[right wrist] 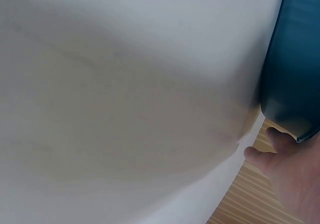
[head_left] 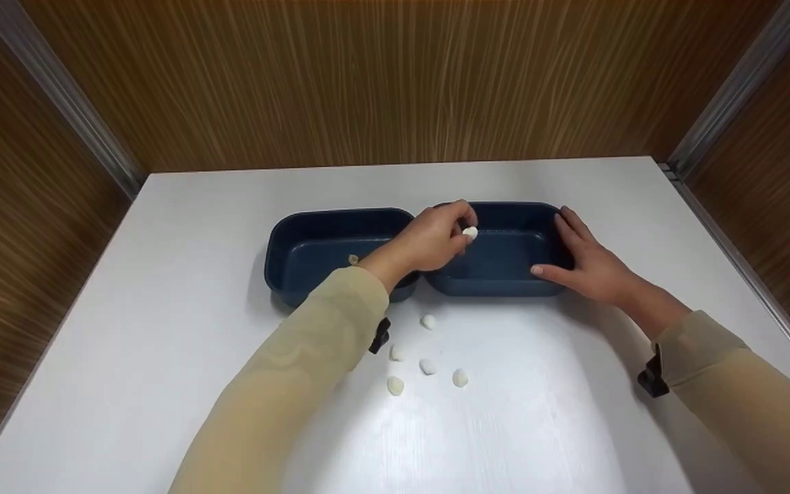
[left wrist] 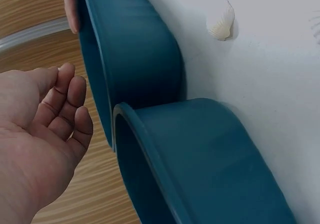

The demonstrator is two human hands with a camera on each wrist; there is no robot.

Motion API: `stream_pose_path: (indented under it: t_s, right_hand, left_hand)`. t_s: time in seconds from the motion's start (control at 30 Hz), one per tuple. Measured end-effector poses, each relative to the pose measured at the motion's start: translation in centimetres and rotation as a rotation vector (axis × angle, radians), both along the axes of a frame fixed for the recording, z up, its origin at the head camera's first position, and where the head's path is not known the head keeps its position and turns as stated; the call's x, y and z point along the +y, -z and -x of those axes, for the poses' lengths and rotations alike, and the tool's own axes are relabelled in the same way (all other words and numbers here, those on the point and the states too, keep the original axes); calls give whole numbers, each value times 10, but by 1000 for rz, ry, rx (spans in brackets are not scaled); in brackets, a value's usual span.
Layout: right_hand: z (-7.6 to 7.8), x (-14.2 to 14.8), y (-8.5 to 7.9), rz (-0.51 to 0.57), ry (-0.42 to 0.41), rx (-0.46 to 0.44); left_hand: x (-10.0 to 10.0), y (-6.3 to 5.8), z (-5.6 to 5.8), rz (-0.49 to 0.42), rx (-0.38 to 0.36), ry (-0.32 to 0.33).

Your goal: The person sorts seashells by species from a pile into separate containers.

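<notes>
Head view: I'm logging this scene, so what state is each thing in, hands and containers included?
Left hand: fingers curled, pinching a shell.
Pinched shell: held off the table, by the right container.
Right hand: fingers extended, at the right container's right end.
Left container: upright, uncovered, a small thing inside.
Right container: upright, uncovered.
Five loose shells: lying scattered on the table.

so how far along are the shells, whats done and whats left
Done: little, it seems; one small tan piece shows in the left bin. In hand: the left hand pinches a white shell over the right bin, which the right hand touches. Remaining: five pale shells on the table.
</notes>
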State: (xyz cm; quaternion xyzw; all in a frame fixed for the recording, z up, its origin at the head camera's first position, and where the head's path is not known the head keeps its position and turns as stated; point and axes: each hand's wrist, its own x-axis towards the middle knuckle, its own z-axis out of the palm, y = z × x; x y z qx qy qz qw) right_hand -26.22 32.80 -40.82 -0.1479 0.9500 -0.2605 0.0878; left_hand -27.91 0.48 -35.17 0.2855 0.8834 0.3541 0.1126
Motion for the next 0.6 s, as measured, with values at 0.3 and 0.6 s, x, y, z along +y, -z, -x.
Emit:
stream_pose_path:
  t_s: [0.3,0.6]
  right_hand:
    - [-1,-2,0,-3,2,1]
    - [0,1,0,0,10,-7]
  left_hand:
    - [-1,-2,-3,18,18,-47]
    - [-16,-18,-25,-18,34,3]
